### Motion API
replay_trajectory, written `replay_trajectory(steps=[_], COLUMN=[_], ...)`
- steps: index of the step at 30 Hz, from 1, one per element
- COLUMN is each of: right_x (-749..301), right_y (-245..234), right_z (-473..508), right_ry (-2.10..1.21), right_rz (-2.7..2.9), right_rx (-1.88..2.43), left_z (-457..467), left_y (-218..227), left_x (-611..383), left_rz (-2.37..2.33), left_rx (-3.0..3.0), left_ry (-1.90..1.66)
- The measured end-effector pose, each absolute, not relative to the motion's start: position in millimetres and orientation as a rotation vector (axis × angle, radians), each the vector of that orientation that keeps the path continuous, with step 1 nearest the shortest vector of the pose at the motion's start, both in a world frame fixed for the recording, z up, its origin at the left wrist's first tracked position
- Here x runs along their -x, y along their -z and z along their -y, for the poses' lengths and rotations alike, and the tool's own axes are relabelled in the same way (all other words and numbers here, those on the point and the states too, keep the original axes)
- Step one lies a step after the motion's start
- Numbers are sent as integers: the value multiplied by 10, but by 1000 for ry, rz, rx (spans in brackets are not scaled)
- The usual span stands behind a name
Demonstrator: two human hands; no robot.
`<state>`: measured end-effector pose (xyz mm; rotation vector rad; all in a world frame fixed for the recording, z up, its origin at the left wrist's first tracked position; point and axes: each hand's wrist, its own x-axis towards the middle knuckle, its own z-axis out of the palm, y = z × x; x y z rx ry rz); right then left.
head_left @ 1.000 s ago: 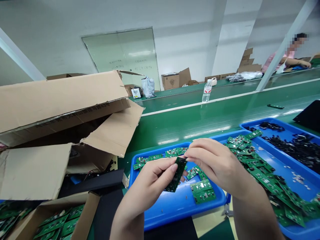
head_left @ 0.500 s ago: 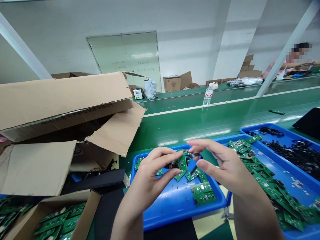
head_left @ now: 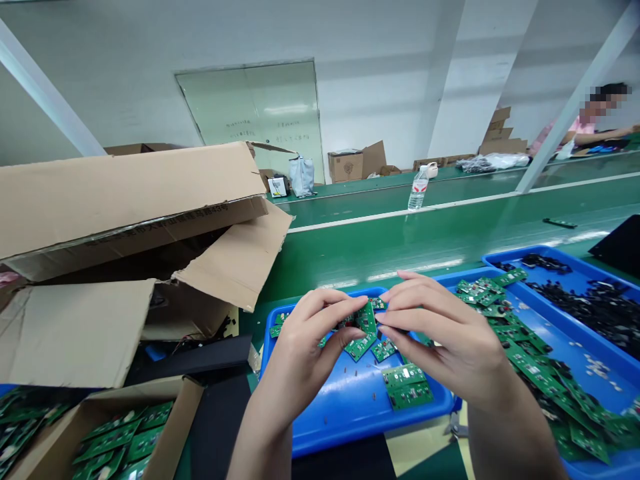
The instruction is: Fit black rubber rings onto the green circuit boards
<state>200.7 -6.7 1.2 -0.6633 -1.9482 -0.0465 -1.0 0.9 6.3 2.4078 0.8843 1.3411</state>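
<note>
Upright between the thumb and fingers of my left hand [head_left: 317, 333] is a green circuit board [head_left: 366, 333], with dark parts on the side toward my palm. My right hand [head_left: 435, 327] is closed at the board's right edge, its fingertips bunched together. A thin black strip is pinched there, mostly hidden by the fingers. Both hands are above a blue tray [head_left: 333, 407], where more green circuit boards [head_left: 407, 385] and small dark bits lie.
To the right, a blue tray [head_left: 555, 327] holds piled boards [head_left: 535, 360] and small black parts [head_left: 595, 310]. Cardboard boxes [head_left: 120, 193] crowd the left, one with boards [head_left: 123, 440]. A water bottle [head_left: 418, 189] stands behind; pliers [head_left: 456, 425] lie in front. Another person [head_left: 580, 130] sits far right.
My right hand has closed its spread fingers and brought the black strip against the board's right edge. My left hand keeps the board in nearly the same place.
</note>
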Motion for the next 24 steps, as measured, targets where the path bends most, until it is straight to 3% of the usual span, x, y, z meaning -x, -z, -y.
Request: replay_trajectory(steps=[5, 11, 24], right_x=[-1992, -2119, -1869], right_y=[-10, -38, -32], right_z=[75, 159, 139], right_ry=[63, -255, -735], right_rz=[1984, 1882, 1802], right_rx=[670, 536, 799], left_z=[-26, -16, -3], left_y=[-81, -75, -37], left_x=[18, 73, 2], left_rz=[-1008, -901, -809], left_rx=[-2397, -2322, -2507], left_ry=[-1442, -1623, -1699])
